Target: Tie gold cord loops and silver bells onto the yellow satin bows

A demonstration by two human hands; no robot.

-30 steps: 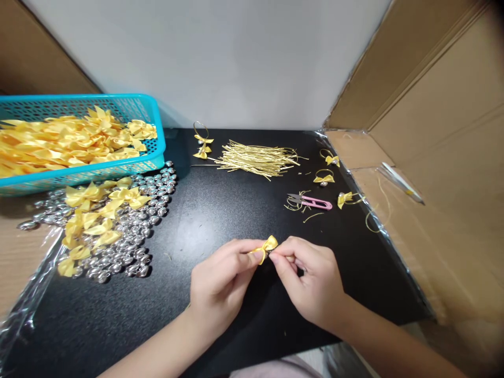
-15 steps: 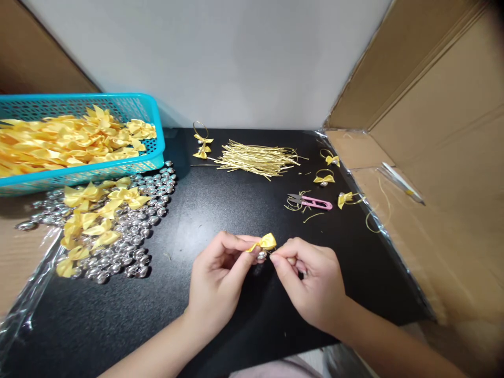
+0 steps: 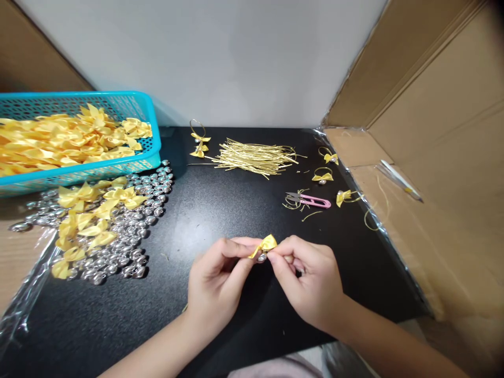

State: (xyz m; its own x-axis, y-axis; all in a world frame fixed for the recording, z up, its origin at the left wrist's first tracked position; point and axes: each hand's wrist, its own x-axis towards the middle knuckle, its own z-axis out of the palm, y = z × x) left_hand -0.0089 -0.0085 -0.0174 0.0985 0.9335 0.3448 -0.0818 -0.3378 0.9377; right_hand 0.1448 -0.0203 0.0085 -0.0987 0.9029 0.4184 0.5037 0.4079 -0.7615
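Both forearms enter from the bottom edge and converge at lower centre of the frame, just above the black counter (image 3: 220, 210).

Left hand (image 3: 214, 286): palm turned inward, thumb and forefinger pinched on the left wing of a yellow bow (image 3: 266, 244), other fingers curled under.

Right hand (image 3: 311, 286): knuckles up, thumb and forefinger closed on the bow's right side, remaining fingers folded into the palm. The fingertips of the two hands almost meet.

A small silver bell (image 3: 262, 257) hangs under the bow between the fingertips; how it is attached is too small to tell.

Centre left: loose bows on a heap of silver bells (image 3: 134, 252). Upper left: blue basket (image 3: 153, 152) full of bows. Upper centre: bundle of gold wire (image 3: 255, 156). Right of centre: pink snips (image 3: 313, 200).
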